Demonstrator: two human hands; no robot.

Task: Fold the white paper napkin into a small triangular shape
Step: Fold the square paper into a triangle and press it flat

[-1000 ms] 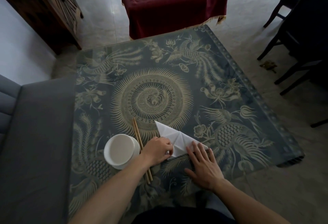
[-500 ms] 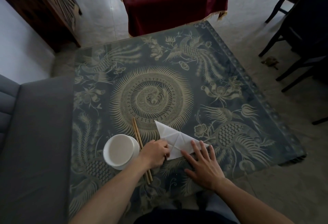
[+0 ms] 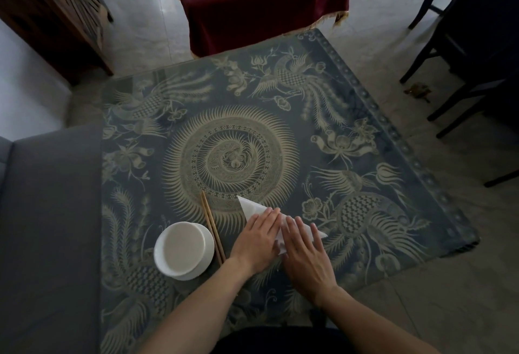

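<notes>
The white paper napkin lies folded in a triangle on the patterned glass table, near its front edge. Its far point and its right tip show; both hands cover the rest. My left hand lies flat on the napkin's left half with straight fingers. Beside it, my right hand presses flat on the right half, fingers stretched toward the right tip. The two hands almost touch over the middle of the napkin.
A white bowl stands left of my left hand, with a pair of wooden chopsticks lying between bowl and napkin. A grey sofa borders the table's left side. A red-draped table and dark chairs stand beyond.
My left hand, curled at the napkin's left edge before, now lies flat on the paper. My right hand slid up and left onto the napkin, covering most of it.
</notes>
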